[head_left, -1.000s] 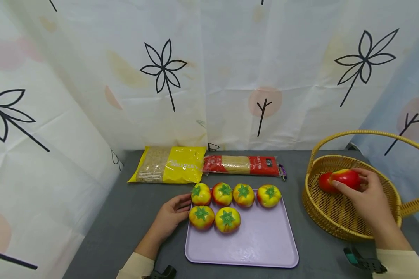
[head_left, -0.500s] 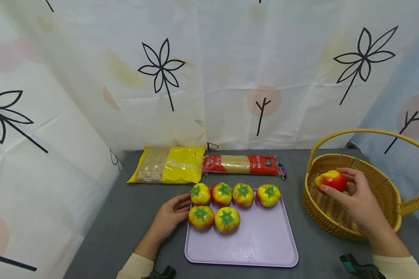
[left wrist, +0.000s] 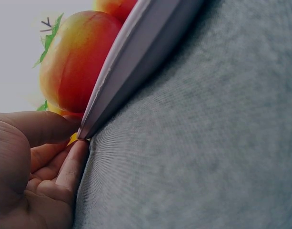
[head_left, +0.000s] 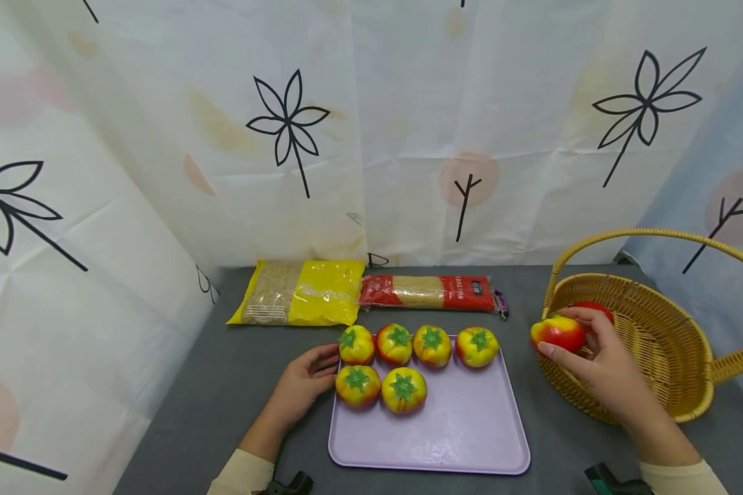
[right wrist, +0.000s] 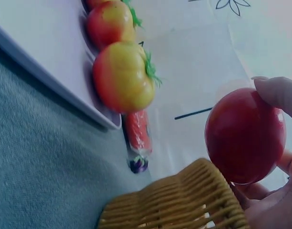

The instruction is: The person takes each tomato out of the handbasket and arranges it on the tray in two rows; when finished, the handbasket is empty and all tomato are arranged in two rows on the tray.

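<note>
In the head view my right hand (head_left: 609,375) grips a red and yellow toy tomato (head_left: 556,334) over the left rim of the wicker basket (head_left: 662,375). The right wrist view shows this tomato's smooth red side (right wrist: 245,136) between thumb and fingers. Behind the hand, part of another red tomato (head_left: 599,308) shows in the basket. My left hand (head_left: 300,385) pinches the left edge of the lilac tray (head_left: 433,447), thumb on the rim, fingers against its side. Several toy tomatoes with green leafy tops stand on the tray, one (head_left: 357,386) close to the left thumb.
A yellow bag of grain (head_left: 297,292) and a red packet of noodles (head_left: 430,293) lie behind the tray on the grey table (head_left: 204,412). The basket's tall handle (head_left: 644,235) arches above it. A patterned white curtain (head_left: 396,137) closes off the back and sides.
My right hand has lifted the tomato out of the basket's inside and brought it left to the rim. The left hand and the tray have stayed put.
</note>
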{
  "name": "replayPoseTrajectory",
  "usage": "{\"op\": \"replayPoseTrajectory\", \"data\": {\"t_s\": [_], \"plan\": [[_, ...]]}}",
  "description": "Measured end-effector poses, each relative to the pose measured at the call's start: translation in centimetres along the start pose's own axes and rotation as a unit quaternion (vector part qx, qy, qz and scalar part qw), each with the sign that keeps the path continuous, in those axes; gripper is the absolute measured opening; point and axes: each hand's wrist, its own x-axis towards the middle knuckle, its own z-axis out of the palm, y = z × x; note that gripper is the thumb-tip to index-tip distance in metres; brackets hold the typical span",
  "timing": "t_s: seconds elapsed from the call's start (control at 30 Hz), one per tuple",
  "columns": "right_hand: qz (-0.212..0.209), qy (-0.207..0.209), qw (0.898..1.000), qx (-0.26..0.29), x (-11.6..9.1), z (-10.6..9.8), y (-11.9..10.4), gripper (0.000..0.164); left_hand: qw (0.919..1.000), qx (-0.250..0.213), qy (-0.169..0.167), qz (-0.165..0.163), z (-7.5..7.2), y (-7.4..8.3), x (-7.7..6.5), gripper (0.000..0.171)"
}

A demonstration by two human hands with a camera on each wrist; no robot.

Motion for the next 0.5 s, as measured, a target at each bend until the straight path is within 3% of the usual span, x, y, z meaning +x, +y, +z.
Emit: {"op": "replayPoseTrajectory", "data": {"t_s": [0.27,0.5], "plan": [[-0.035,0.013,0.999,0.004,-0.4,0.3,-1.0,0.065,1.0000,-0.001,0.000,0.001,0.0,0.0,0.1,0.056],[-0.058,-0.011,0.997,0.042,-1.0,1.2,-1.9,0.063,1.0000,0.000,-0.001,0.003,0.0,0.0,0.0,0.056]]}}
